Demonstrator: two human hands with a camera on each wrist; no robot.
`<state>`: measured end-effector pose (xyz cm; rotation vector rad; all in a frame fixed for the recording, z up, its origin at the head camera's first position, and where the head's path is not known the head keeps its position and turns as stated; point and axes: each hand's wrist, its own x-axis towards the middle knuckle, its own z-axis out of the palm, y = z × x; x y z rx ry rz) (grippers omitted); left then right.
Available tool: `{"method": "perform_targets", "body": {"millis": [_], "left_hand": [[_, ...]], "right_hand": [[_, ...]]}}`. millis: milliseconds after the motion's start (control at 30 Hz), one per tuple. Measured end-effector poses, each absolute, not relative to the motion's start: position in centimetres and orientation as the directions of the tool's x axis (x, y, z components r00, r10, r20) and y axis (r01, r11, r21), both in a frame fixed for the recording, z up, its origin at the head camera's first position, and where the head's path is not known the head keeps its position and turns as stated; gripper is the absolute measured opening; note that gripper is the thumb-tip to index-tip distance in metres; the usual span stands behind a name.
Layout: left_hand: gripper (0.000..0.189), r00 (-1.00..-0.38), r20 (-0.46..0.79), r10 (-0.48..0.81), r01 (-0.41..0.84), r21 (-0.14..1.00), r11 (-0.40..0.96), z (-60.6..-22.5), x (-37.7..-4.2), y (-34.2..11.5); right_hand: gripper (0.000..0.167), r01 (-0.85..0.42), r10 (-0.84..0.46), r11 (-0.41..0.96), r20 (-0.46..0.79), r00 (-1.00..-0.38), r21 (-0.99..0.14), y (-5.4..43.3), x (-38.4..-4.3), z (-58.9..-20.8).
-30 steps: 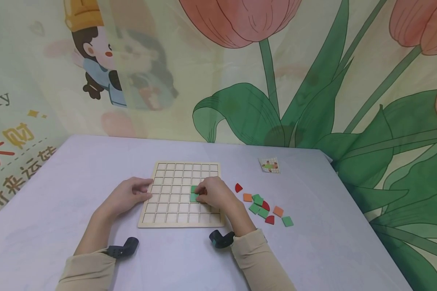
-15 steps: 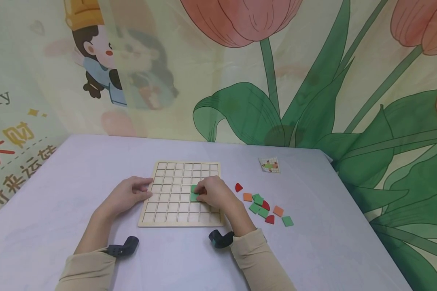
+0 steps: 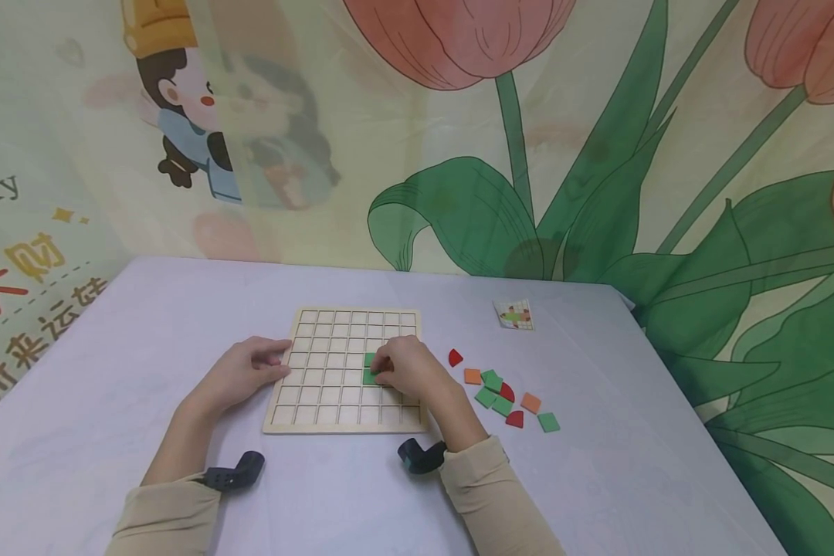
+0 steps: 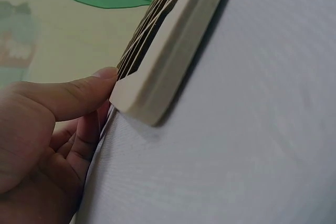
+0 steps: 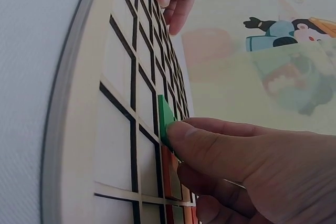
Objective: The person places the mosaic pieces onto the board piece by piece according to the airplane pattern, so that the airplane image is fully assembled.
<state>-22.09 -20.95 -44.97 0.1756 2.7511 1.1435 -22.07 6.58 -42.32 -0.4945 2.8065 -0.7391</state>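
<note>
A wooden grid board [image 3: 347, 428] lies on the table. My left hand [image 3: 246, 371] rests at its left edge, thumb and index fingertips touching the frame; in the left wrist view the thumb [image 4: 86, 95] lies straight against the board's rim. Over the right half of the grid, my right hand [image 3: 410, 369] pinches a green square tile [image 5: 165, 116], which stands a little proud of the grid in the right wrist view. Another green tile [image 3: 369, 359] shows just above those fingertips. Red [image 5: 171, 177] and orange pieces sit in nearby cells, hidden behind the hand in the head view.
Loose green, orange and red pieces [image 3: 503, 406] are scattered to the board's right, some overlapping. Behind them lies a small picture card [image 3: 514, 315]. A printed backdrop with tulips [image 3: 459, 38] stands along the table's far edge.
The right fingers shift very slightly on the green tile. Otherwise both hands, the board and the loose pieces stay where they were.
</note>
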Motion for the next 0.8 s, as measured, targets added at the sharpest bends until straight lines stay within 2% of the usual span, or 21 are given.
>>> {"method": "perform_targets", "body": {"millis": [567,800], "left_hand": [[0.052,-0.981,-0.106,0.163,0.040,0.712,0.701,-44.9,-22.0,-20.9],[0.054,-0.981,-0.124,0.151,0.018,0.713,0.701,-44.8,-22.0,-20.8]], "right_hand": [[0.016,-0.229,-0.351,0.793,-0.116,-0.929,-0.564,7.2,-22.1,-41.4],[0.017,-0.242,-0.332,0.810,-0.077,-0.940,-0.535,8.7,-22.9,-41.1]]}}
